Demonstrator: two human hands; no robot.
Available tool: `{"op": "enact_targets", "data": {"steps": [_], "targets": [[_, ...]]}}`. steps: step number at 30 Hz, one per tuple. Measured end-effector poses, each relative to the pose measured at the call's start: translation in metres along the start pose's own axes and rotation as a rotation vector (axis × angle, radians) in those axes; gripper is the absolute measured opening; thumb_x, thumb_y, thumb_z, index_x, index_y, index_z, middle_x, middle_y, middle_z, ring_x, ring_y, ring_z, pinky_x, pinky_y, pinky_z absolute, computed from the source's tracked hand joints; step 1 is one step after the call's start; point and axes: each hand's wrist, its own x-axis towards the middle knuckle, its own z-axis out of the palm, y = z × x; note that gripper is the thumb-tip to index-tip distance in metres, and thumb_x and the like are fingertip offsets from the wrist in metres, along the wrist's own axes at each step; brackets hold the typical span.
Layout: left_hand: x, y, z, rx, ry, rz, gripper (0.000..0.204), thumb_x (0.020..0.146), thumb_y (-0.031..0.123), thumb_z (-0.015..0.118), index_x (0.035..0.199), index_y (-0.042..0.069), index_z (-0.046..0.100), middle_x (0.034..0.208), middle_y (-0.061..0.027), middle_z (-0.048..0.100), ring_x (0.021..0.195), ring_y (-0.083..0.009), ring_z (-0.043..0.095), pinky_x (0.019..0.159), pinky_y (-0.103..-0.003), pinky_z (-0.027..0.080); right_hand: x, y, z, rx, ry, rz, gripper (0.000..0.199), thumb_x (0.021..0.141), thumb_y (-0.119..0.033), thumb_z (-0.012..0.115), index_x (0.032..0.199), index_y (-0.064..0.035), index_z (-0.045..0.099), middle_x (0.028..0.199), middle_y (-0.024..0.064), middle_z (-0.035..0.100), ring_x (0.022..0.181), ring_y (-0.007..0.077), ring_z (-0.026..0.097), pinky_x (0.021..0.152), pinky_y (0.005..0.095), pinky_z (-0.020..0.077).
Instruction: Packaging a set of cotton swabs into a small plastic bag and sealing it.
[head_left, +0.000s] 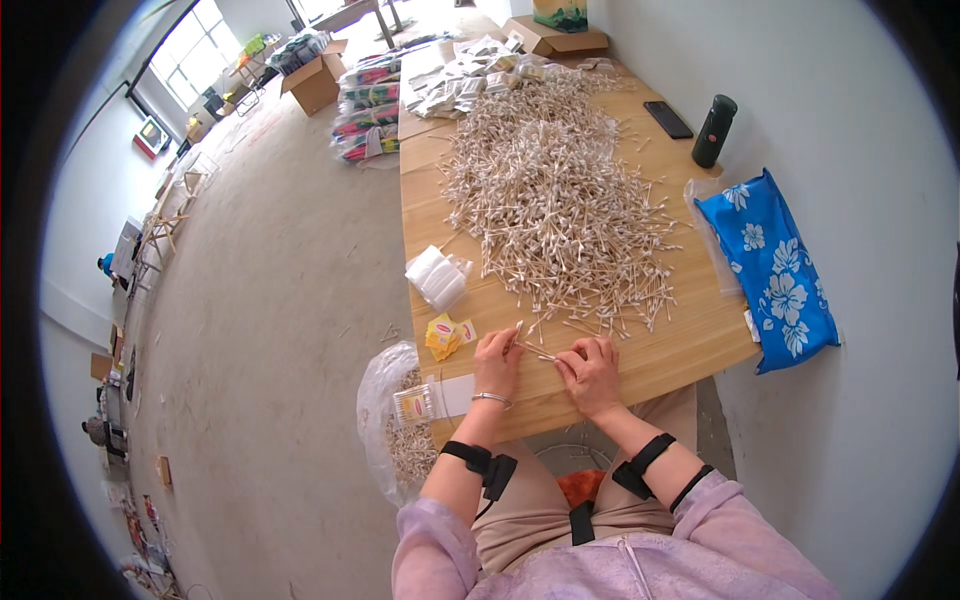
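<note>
Cotton swabs [528,349] pinched between left hand [497,362] and right hand [592,373] — beside the heap [555,200].

The wooden table [680,350] is pale honey-tan. The heap of cotton swabs [555,200] at twelve o'clock shows light wooden sticks with white tips. At three o'clock lies a bright blue cloth bag [775,270] patterned with white flowers. The bottle [714,131] at one o'clock is dark green with a black cap; the phone [668,119] beside it is black. At nine o'clock of the hands, the small paper sachets [445,335] are yellow with red marks, and the stack of clear plastic sleeves [438,277] above them looks white. The sleeves [700,530] at six o'clock are lilac, the wrist straps [466,456] black. The floor [270,300] is grey-beige.
</note>
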Motion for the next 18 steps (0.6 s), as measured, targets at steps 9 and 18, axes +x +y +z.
{"op": "enact_targets", "data": {"steps": [9, 18], "targets": [[0.001, -0.006, -0.012, 0.164, 0.132, 0.002, 0.016, 0.081, 0.002, 0.063, 0.096, 0.002, 0.067, 0.086, -0.0143, 0.066, 0.081, -0.0278, 0.064, 0.073, -0.036, 0.051, -0.002, 0.005, -0.001, -0.003, -0.05, -0.054, 0.008, 0.075, -0.022, 0.072, 0.083, -0.0184, 0.07, 0.094, 0.0003, 0.055, 0.101, 0.0243, 0.048, 0.094, 0.0405, 0.0346], [-0.02, 0.012, -0.009, 0.155, -0.117, 0.066, 0.017, 0.081, 0.009, 0.066, 0.097, 0.006, 0.069, 0.09, -0.0117, 0.063, 0.089, -0.0301, 0.059, 0.08, -0.037, 0.049, -0.005, 0.003, 0.005, 0.001, -0.14, -0.172, 0.006, 0.078, -0.025, 0.068, 0.082, -0.0206, 0.069, 0.093, -0.0017, 0.056, 0.101, 0.0207, 0.049, 0.105, 0.0439, 0.0282]]}}
